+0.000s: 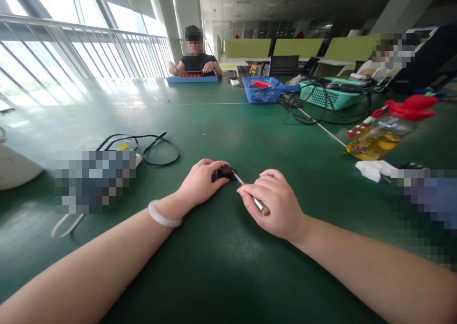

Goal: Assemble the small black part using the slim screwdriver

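Observation:
On the green table (228, 238), a small black part (225, 172) is held between the thumb and fingers of my left hand (203, 182), which wears a white bracelet at the wrist. My right hand (273, 200) is closed round a thin metal screwdriver (257, 201). Its shaft slants up and left, and the tip meets or nearly meets the black part; the exact contact is too small to tell. The rounded handle end sticks out below my right fingers.
A black cable (160, 148) lies behind a blurred object at left. A bottle with a red lid (383, 129) stands at right. Farther back are a blue basket (262, 93), a green basket (330, 95), tangled cables and a person with a blue tray (193, 79).

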